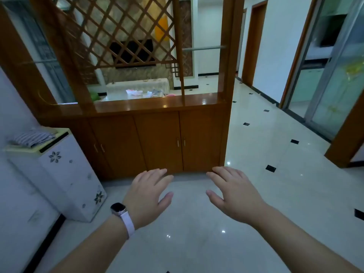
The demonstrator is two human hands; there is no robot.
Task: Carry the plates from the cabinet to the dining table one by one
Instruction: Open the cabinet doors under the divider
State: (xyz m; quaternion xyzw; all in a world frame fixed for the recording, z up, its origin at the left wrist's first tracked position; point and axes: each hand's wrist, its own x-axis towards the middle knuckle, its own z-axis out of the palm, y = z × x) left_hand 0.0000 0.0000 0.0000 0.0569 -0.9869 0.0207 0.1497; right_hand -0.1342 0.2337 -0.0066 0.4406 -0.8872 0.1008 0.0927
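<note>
A brown wooden cabinet stands ahead, under a lattice partition; all its doors are closed, with small metal handles on the middle pair. No plate is in view. My left hand, with a watch on the wrist, and my right hand are held out side by side, palms down, over the tiled floor in front of the cabinet. Both hold nothing and their fingers are relaxed. Neither touches the cabinet.
A white floral-patterned appliance with folded cloth on top stands at the left against the wall. White glossy floor tiles stretch to the right toward a hallway, wooden door frames and a glass sliding door. A table with clutter shows beyond the partition.
</note>
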